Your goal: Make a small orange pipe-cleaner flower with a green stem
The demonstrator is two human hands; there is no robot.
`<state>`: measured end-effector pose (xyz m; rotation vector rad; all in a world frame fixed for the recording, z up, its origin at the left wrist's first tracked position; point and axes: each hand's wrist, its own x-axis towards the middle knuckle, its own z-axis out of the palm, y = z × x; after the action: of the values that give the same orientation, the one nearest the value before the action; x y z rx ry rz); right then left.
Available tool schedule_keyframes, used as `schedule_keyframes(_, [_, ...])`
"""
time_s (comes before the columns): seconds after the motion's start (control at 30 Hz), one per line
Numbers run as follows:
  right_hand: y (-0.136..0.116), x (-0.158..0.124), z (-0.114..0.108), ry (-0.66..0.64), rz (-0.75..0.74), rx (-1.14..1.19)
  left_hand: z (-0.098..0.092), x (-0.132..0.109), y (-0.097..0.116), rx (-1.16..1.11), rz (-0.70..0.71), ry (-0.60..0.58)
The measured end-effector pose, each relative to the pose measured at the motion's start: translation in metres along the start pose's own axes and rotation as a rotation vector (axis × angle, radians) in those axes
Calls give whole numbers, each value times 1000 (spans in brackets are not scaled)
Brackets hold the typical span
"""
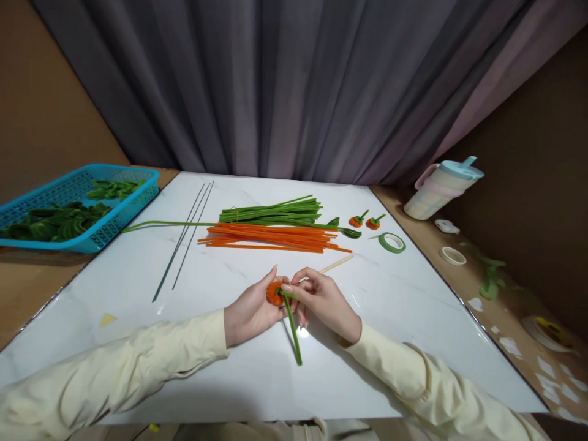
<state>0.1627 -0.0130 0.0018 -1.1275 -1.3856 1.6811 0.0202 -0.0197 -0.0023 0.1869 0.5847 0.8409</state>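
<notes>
Two hands meet over a white marble-look worktop (390, 343), grey curtain (294, 86) behind. Left hand (250, 309) pinches an orange coil (274, 294); right hand (321, 300) grips its green stem (293, 331). Beyond: orange stems (275, 237), green stems (271, 213), wires (184, 239), tape roll (392, 242). Blue basket (73, 205) far left, jug (441, 187) right.

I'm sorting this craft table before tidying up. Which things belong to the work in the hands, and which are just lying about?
In hand:
left hand and right hand on the orange coil
green stem
orange stems
green bundle
finished pieces
green tape

Lying about:
blue basket
jug
white tape roll
thin wires
</notes>
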Motion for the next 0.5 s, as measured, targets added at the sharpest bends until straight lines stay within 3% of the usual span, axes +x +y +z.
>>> schedule_keyframes(0.1, [-9,-3,-12,8,-90,-126,-1,-2,4,64,11,26])
schedule_keyframes(0.27, [-26,-8,-29,-34,-380,-517,-3,-6,7,414,8,27])
schedule_keyframes(0.37, [-32,-12,-27,-136,-573,-722,-3,-8,8,520,6,40])
schedule_keyframes(0.5, [-31,-14,-19,-248,-662,-804,-2,-10,9,530,-56,53])
